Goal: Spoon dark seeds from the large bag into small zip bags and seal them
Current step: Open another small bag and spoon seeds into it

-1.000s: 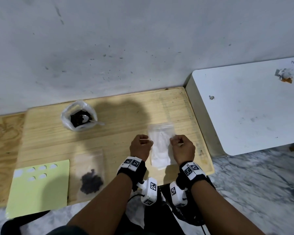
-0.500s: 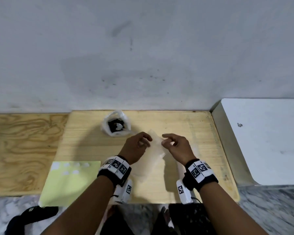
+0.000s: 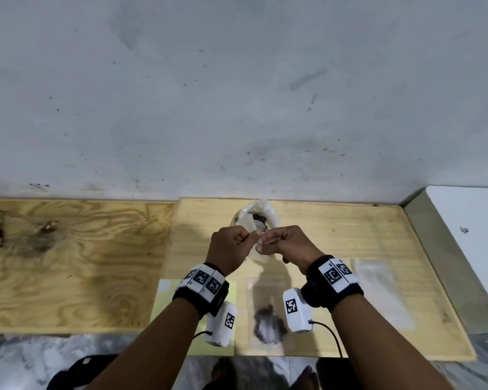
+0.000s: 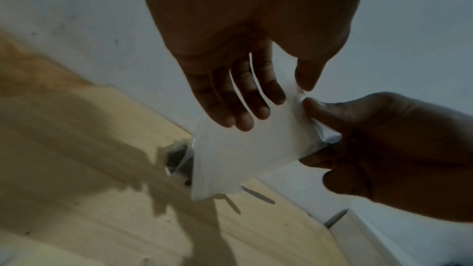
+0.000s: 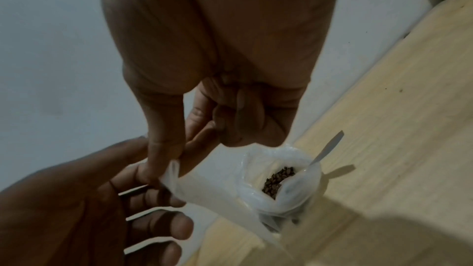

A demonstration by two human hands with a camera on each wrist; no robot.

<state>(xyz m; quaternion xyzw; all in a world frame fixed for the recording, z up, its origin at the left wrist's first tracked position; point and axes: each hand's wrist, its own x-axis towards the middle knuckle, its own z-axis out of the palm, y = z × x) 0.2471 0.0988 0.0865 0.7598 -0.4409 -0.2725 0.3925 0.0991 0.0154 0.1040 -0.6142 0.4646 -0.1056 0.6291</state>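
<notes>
Both hands hold one empty small zip bag up off the table by its mouth. My left hand pinches one lip, its other fingers lying on the bag. Thumb and forefinger of my right hand pinch the other lip. Just behind stands the large bag, open, with dark seeds and a spoon in it. A small zip bag holding seeds lies flat near the front edge.
A stack of empty zip bags lies at the right of the wooden table. A yellow-green label sheet lies at the front left. A white table adjoins on the right, a grey wall behind.
Both hands took one bag from the stack and raised it in front of the large bag. The head view has tilted up toward the wall.
</notes>
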